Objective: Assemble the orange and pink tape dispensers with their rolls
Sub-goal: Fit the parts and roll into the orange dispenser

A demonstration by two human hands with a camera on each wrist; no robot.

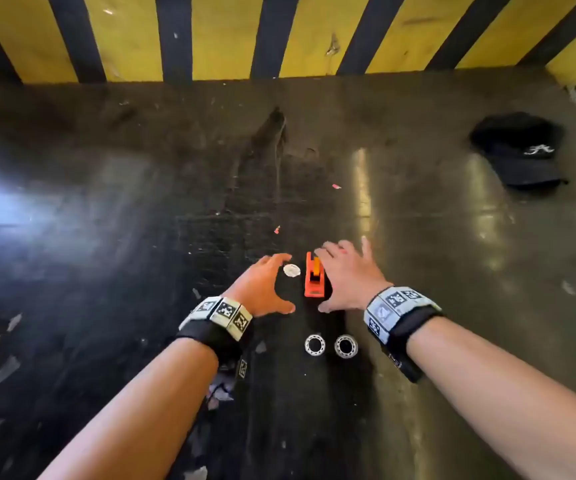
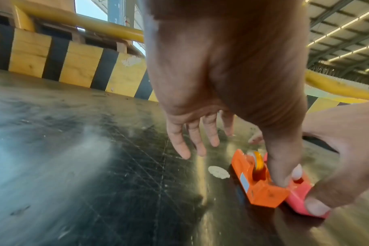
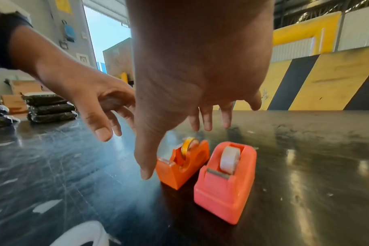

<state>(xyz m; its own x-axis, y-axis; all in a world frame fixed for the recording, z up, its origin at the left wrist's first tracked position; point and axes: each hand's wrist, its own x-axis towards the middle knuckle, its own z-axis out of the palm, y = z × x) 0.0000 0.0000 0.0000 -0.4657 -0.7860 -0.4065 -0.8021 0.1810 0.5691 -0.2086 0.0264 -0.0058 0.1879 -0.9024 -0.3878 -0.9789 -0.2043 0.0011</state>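
No text reads clearly (the black cap [image 1: 518, 150] bears only a white emblem).

- The head view looks steeply down from above onto the dark tabletop [image 1: 106, 202], facing the striped barrier [image 1: 224, 36] at 12 o'clock, both forearms entering from 6 o'clock.
- The left wrist view sits low and close, looking along the left hand [image 2: 217, 74] toward the orange dispenser [image 2: 257, 181] at 5 o'clock.
- The right wrist view sits equally low, along the right hand [image 3: 192, 66], with the pink dispenser [image 3: 225, 188] at 6 o'clock.
- All three views share the orange dispenser; both wrist views share the pink one.
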